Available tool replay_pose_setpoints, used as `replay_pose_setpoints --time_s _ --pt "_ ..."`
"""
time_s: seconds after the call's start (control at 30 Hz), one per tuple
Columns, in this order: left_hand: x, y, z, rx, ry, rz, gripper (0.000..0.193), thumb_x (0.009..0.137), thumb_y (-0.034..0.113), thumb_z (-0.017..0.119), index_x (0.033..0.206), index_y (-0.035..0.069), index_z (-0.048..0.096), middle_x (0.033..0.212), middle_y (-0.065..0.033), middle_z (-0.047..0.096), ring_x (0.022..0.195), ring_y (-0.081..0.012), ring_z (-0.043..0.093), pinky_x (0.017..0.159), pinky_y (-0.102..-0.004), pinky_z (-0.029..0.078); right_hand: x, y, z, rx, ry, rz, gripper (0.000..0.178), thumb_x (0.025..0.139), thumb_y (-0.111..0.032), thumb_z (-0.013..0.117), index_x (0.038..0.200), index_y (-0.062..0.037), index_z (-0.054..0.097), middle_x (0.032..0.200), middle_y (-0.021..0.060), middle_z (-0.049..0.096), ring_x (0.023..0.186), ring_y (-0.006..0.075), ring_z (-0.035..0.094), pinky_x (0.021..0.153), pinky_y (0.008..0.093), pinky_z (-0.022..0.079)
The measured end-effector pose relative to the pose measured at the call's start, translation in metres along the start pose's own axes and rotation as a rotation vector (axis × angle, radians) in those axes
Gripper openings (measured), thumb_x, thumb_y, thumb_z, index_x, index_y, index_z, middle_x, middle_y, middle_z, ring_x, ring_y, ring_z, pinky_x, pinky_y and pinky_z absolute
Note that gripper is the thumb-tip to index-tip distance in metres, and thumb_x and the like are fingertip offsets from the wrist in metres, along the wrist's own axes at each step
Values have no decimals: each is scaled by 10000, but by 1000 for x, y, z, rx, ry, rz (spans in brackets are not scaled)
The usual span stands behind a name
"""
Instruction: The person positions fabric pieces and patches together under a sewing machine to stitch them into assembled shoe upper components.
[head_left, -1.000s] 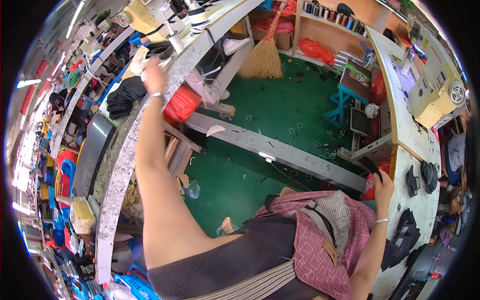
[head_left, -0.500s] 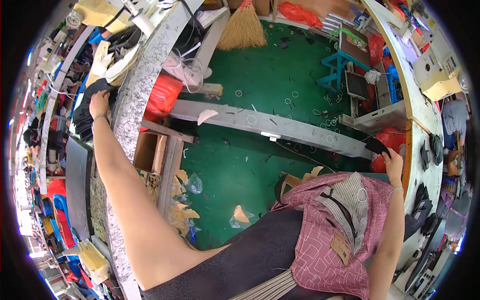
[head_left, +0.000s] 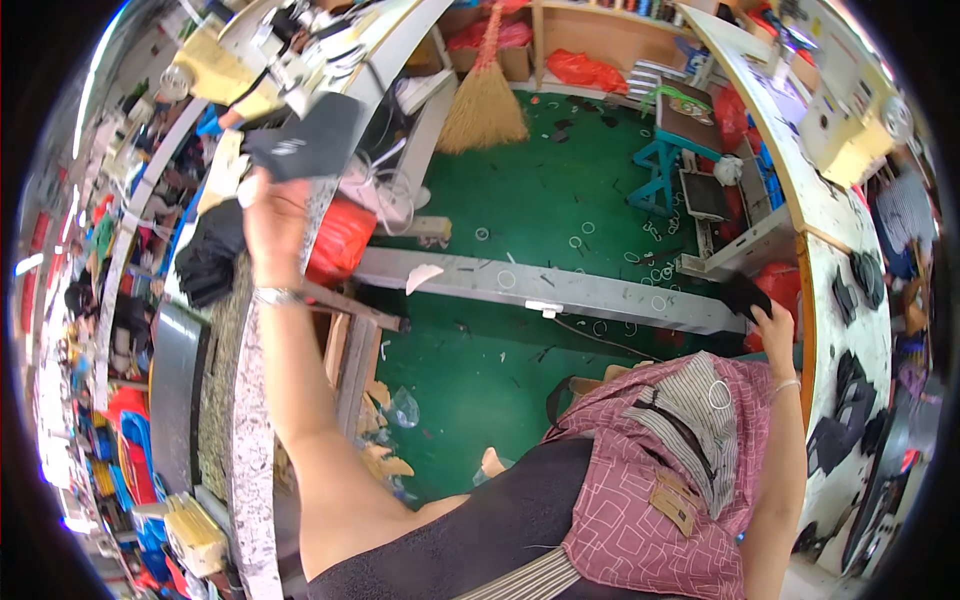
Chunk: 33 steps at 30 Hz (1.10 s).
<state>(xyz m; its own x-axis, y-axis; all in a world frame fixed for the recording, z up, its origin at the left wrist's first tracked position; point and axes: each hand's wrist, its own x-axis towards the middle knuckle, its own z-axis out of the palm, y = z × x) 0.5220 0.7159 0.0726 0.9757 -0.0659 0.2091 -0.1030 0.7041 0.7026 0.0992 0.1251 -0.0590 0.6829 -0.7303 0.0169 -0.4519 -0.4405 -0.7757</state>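
My left hand (head_left: 275, 225) is raised over the left table, its fingers closed on a flat dark cloth piece (head_left: 315, 140) with a small pale mark. The piece is slightly blurred. Beside that wrist lies a pile of black cloth pieces (head_left: 208, 258) at the table's edge. Over on the right, my right hand (head_left: 776, 330) pinches another black cloth piece (head_left: 742, 296), which hangs beyond the fingertips near the right table's edge. Both forearms reach away from my body, which wears a maroon patterned apron (head_left: 640, 540).
Yellowish sewing machines (head_left: 225, 72) stand on both side tables. A grey beam (head_left: 450, 274) crosses ahead at low height. Scraps lie on the green floor (head_left: 470, 380). A straw broom (head_left: 483, 108) leans at the back, a teal stool (head_left: 655, 165) stands right. Dark pieces (head_left: 845, 400) lie on the right table.
My left hand has lifted from the black pile, moving right with a dark cloth piece in its fingers. My right hand still holds its black piece, now slightly further left. The view has shifted somewhat.
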Motion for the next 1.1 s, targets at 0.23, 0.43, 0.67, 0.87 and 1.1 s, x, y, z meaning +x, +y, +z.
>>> replay_pose_setpoints --time_s 0.23,0.43,0.67,0.87,1.1 --pt "-136 -108 148 -55 -501 -604 406 1044 339 427 1307 38 501 1194 -128 660 1017 -253 687 850 -392 586 -61 -157 20 690 -790 -40 359 803 -76 713 1141 41 678 1184 73 656 1051 148 602 961 303 452" --pt "-167 -133 193 39 -644 -767 438 1048 377 400 1325 51 493 1203 -123 655 1038 -236 683 865 -398 583 -78 -170 40 1041 -833 -241 319 811 -110 752 1095 28 710 1427 122 500 1216 192 526 1039 340 407" --pt "-185 -148 200 -166 -622 -903 399 1033 325 479 1322 49 482 1200 -115 653 967 -211 698 812 -316 582 -89 -172 52 918 -647 -106 166 900 -90 693 1016 23 727 924 16 687 836 85 620 789 251 519" --pt "-182 -168 173 58 -430 -751 173 937 72 627 1103 25 632 1023 -75 706 838 -127 698 668 -240 567 -95 -177 68 855 -668 -81 164 900 -96 694 1016 16 729 933 24 705 835 63 611 765 241 518" --pt "-184 -159 171 373 -461 -498 433 911 75 666 1305 5 500 881 -50 675 694 -86 657 591 -223 530 -99 -163 86 869 -640 -2 165 899 -98 693 1019 9 729 929 3 701 811 59 606 739 238 518"
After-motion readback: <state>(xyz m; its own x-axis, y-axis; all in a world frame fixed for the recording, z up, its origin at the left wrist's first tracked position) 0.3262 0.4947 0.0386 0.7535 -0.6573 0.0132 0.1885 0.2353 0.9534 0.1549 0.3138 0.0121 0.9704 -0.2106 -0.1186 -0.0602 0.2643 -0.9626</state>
